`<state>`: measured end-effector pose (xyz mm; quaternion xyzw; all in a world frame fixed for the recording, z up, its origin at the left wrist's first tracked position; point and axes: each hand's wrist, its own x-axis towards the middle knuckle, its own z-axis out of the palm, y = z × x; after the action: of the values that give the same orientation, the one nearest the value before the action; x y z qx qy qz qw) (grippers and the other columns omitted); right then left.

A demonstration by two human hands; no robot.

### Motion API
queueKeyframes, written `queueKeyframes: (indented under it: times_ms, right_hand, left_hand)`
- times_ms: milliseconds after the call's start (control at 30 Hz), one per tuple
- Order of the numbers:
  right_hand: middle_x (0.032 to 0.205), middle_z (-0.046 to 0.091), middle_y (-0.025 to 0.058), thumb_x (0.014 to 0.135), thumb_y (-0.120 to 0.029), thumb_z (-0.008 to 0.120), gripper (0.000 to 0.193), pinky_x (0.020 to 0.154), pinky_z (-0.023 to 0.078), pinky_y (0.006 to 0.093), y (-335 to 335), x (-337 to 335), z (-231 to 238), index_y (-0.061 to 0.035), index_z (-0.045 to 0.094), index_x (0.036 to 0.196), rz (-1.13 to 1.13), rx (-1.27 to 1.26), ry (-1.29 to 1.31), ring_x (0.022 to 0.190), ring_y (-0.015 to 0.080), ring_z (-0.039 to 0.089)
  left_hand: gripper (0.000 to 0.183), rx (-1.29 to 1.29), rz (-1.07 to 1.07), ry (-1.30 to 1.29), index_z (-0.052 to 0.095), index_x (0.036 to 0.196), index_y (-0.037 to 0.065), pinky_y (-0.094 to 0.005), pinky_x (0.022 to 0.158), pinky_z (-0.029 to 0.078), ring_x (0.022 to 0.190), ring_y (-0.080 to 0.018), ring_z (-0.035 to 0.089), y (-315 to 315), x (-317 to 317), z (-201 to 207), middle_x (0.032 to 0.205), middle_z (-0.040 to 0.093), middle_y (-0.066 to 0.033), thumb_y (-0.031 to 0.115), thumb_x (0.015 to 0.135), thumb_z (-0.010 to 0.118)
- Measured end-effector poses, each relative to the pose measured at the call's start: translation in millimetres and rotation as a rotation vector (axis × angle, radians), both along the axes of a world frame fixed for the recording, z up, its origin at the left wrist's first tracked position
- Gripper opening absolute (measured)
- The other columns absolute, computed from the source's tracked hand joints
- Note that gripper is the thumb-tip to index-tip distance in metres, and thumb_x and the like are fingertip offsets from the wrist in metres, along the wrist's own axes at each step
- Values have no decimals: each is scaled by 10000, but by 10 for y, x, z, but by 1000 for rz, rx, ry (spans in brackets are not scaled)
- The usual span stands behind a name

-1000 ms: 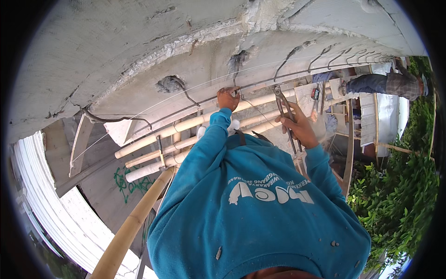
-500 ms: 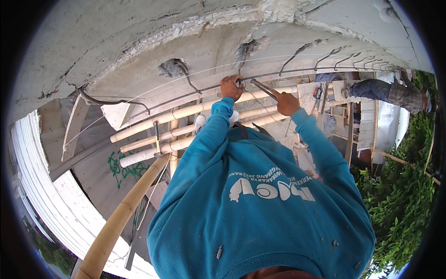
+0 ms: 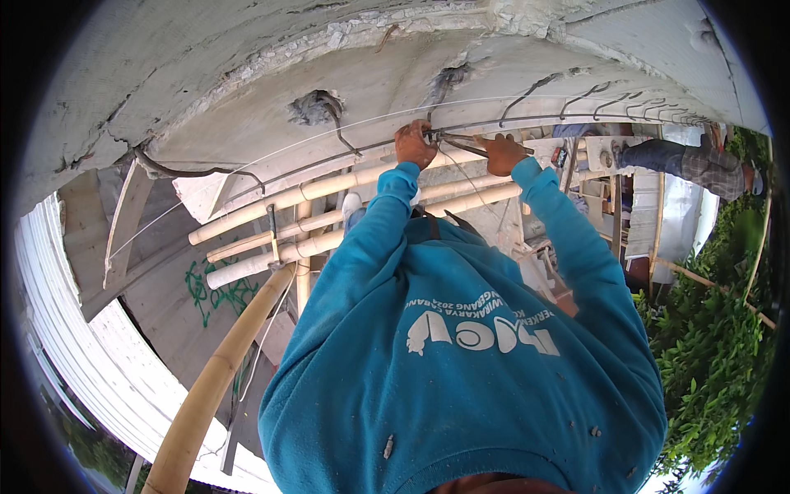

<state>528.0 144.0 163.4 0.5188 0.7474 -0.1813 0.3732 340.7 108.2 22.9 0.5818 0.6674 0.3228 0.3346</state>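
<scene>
A long thin steel bar runs along the concrete wall, with several bent steel rods sticking out of the wall beside it. My left hand is closed around the bar, where one bent rod comes down to it; its fingertips are partly hidden. Long-handled pincers are gripped in my right hand, lying nearly along the bar with their jaws by my left fingers. A thin wire trails below the jaws.
Bamboo poles cross under my arms, and a hammer hangs on them at left. A thick bamboo pole slants down at lower left. A white string stretches along the wall. Another person is at far right, above green foliage.
My right hand has risen toward the bar, swinging the pincers from a steep slant to nearly level with it. The pincers' jaws have shifted left, closer to my left hand.
</scene>
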Motion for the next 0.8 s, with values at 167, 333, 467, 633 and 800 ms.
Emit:
queueKeyframes:
  times_ms: [167,333,467,633,800]
  right_hand:
    - [1338,455,237,792,-142,597,720,1022,405,505,131,-212,185,-226,340,1459,37,8,-48,1266,449,400]
    - [1246,529,209,810,-113,581,585,955,456,476,143,-243,136,-175,438,1374,135,104,-27,1165,381,519]
    - [1018,638,152,814,-92,578,273,809,523,435,100,-258,168,-86,607,1086,262,214,-14,979,309,637]
    - [837,657,125,810,-82,564,99,641,553,358,-148,-184,62,-42,614,886,429,383,67,816,263,687]
    - [837,639,145,845,-92,522,127,608,555,415,-166,298,-308,-35,519,958,297,397,228,751,309,686]
  left_hand:
    - [444,-9,-4,-8,560,1095,148,-427,1011,349,1084,-295,581,-20,-44,0,1036,673,-73,185,690,740]
    - [448,-21,-18,-14,558,1103,146,-421,1009,363,1093,-305,578,-43,-60,34,1070,666,-86,176,694,740]
    - [477,-36,-49,7,567,1176,163,-411,1020,368,1105,-309,572,-35,-84,35,1138,655,-82,190,726,725]
    - [489,-20,-180,125,567,1266,225,-416,1032,368,1121,-308,567,-30,-131,27,1216,630,-84,271,791,675]
    - [455,47,-205,163,573,1266,251,-427,1023,376,1122,-318,565,-55,-137,-119,1190,639,-105,302,820,643]
